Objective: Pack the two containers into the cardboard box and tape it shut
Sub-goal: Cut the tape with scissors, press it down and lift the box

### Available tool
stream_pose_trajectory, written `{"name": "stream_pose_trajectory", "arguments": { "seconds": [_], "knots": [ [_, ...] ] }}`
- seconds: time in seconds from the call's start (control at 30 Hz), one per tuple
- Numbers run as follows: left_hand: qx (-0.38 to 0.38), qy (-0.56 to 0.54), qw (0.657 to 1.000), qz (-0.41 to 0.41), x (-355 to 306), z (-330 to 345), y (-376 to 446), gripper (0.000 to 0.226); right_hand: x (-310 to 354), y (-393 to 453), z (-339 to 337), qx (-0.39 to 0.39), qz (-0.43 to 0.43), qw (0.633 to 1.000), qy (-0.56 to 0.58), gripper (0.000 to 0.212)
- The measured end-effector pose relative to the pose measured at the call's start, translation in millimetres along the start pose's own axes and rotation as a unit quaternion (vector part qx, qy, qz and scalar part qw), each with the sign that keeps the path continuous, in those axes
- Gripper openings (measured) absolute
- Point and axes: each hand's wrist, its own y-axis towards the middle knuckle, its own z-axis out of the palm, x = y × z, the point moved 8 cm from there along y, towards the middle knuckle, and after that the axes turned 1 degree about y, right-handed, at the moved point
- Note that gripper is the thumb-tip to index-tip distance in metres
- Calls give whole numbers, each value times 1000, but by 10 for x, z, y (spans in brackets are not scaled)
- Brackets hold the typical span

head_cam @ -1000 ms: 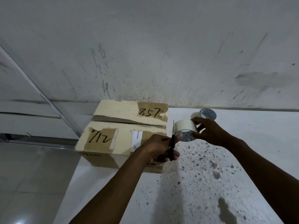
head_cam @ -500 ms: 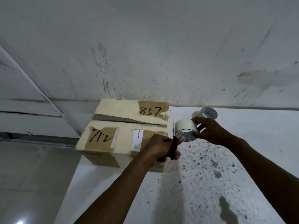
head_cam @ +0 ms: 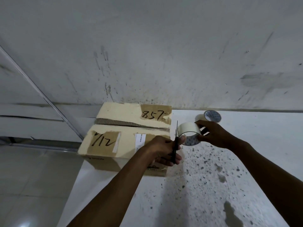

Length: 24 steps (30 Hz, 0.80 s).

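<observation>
The cardboard box stands on the left end of the white speckled ledge, its top flaps folded down with a gap along the seam. Handwritten numbers mark the flaps. My left hand grips black scissors, blades pointing up beside the box's right edge. My right hand holds a roll of pale tape just right of the scissors, above the ledge. The containers are not visible.
A second tape roll lies on the ledge by the wall behind my right hand. A scuffed white wall rises behind the ledge. Tiled floor lies below to the left, past the ledge's edge.
Both hands have stayed almost in place; my left hand with the scissors shifted slightly, and the tape roll stays right beside the blades.
</observation>
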Motion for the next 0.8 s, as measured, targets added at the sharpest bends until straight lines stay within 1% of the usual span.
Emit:
{"name": "stream_pose_trajectory", "arguments": {
  "seconds": [0.17,0.37,0.7,0.8],
  "knots": [
    [-4,-7,1000,-3,28,-7,7,68,-43,20,11,3,1,1000,3,35],
    [-19,-8,1000,0,37,-6,12,67,-56,51,1,6,9,1000,-12,38],
    [-32,-5,999,1,29,10,16,67,-23,-2,-9,-17,17,1000,-6,41],
    [-44,-2,999,8,29,9,39,63,-27,7,-3,-17,15,1000,-9,42]
  ]
}}
